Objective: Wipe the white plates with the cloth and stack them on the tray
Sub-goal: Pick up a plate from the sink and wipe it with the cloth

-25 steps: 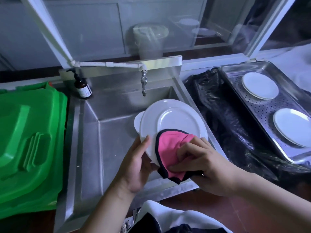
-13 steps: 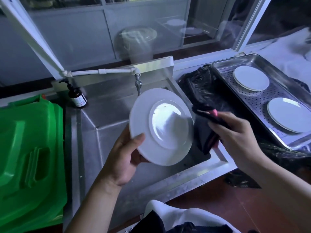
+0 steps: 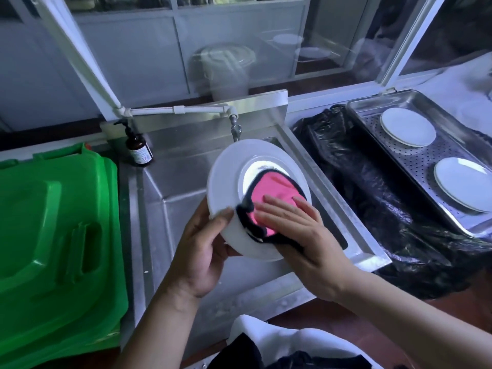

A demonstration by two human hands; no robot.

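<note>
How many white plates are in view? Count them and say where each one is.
3. One plate is held over the sink; two lie on the tray, far and near. Either may be a stack.

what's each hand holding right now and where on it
The left hand grips the white plate by its lower-left rim, thumb on its face. The right hand presses the pink cloth flat against the plate.

The plate (image 3: pixel 234 182) is held tilted over the sink (image 3: pixel 181 198), the left hand (image 3: pixel 205 251) at its near rim, the right hand (image 3: pixel 298 230) pressing the cloth (image 3: pixel 271 193) onto it. A bin lid (image 3: pixel 53 235) lies left of the sink, a bottle (image 3: pixel 138 147) at its back corner. Right, past the bag (image 3: pixel 372 203), the tray (image 3: pixel 415 102) carries two plates (image 3: pixel 407 130).
</note>
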